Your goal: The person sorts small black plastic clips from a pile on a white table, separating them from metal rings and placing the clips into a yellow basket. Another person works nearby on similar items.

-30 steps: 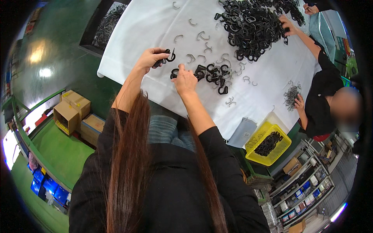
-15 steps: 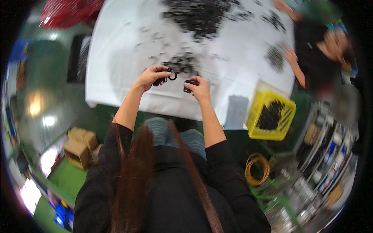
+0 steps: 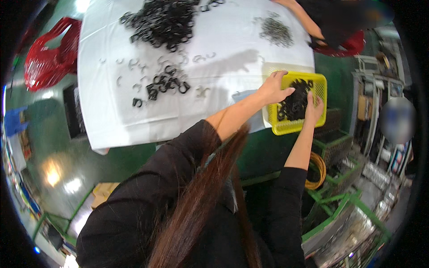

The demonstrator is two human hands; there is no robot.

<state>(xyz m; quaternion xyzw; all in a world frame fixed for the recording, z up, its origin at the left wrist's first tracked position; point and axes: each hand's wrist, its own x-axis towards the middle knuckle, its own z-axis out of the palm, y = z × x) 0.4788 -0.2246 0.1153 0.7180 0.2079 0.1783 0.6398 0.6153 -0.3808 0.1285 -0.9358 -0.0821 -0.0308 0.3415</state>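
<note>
Right of centre in the frame, the left hand (image 3: 273,88) is resting open on the near-left rim of the yellow basket (image 3: 278,127), gripping nothing, while the right hand (image 3: 314,109) is lying open inside it, fingers spread over the black clips (image 3: 295,100). The basket is sitting at the white counter (image 3: 111,120)'s right edge, hanging partly past it. Farther up, loose clips (image 3: 167,82) and a black heap (image 3: 163,20) are leaving bare cloth between them.
</note>
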